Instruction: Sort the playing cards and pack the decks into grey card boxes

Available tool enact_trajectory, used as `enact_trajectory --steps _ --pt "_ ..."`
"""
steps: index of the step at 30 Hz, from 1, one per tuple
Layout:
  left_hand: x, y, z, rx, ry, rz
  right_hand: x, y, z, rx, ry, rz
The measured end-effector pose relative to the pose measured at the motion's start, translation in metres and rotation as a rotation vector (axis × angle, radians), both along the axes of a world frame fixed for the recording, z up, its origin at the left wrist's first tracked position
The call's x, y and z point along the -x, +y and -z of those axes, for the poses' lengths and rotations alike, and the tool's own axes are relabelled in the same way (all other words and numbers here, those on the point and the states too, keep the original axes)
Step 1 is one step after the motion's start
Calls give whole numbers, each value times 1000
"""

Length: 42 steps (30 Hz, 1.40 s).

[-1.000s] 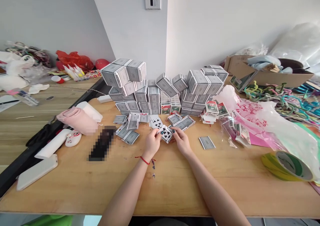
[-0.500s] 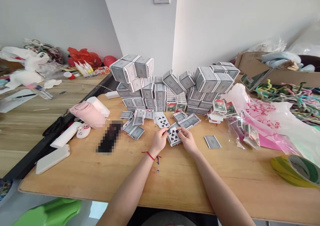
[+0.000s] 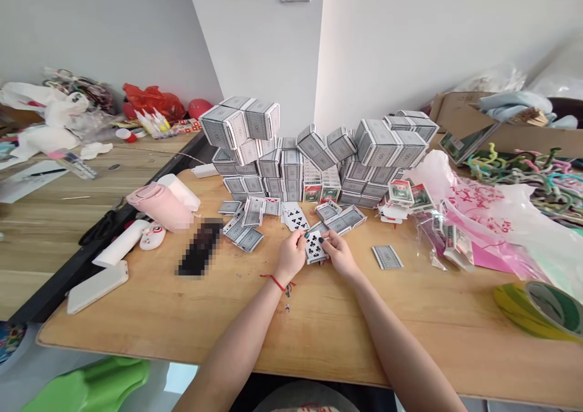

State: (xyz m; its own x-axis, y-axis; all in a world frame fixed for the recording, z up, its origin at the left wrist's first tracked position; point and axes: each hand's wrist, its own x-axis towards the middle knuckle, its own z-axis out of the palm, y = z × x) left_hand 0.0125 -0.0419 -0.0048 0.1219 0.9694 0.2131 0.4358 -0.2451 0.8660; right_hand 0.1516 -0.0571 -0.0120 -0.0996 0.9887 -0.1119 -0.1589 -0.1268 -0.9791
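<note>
Soft, bright light casts faint shadows; the right wall (image 3: 387,48) looks paler than the left wall (image 3: 100,23). The card (image 3: 314,249) stays legible; the tape roll (image 3: 514,309) stretches near the edge; a dark patch (image 3: 200,248) is pixelated.

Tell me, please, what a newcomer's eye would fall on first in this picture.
Probably the piled-up blocks of grey-backed playing cards, ranged along the back of the wooden table before the wall. Next might come the left hand and right hand, together in front of them at a face-up clubs card. The yellow tape roll also stands out, near the picture's right edge.
</note>
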Motion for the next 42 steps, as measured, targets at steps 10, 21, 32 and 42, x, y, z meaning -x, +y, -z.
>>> enact_trajectory --steps 10,21,32,42 --pt "-2 2 -4 59 -217 -39 5 1 4 -21 56 51" --pt "-5 0 2 112 -296 -38 11 0 5 -9 79 40" --pt "-3 1 -1 93 -370 -128 18 -4 1 -10 136 26" --pt "-6 -4 -7 219 -584 6 21 -7 -9 -12 196 63"
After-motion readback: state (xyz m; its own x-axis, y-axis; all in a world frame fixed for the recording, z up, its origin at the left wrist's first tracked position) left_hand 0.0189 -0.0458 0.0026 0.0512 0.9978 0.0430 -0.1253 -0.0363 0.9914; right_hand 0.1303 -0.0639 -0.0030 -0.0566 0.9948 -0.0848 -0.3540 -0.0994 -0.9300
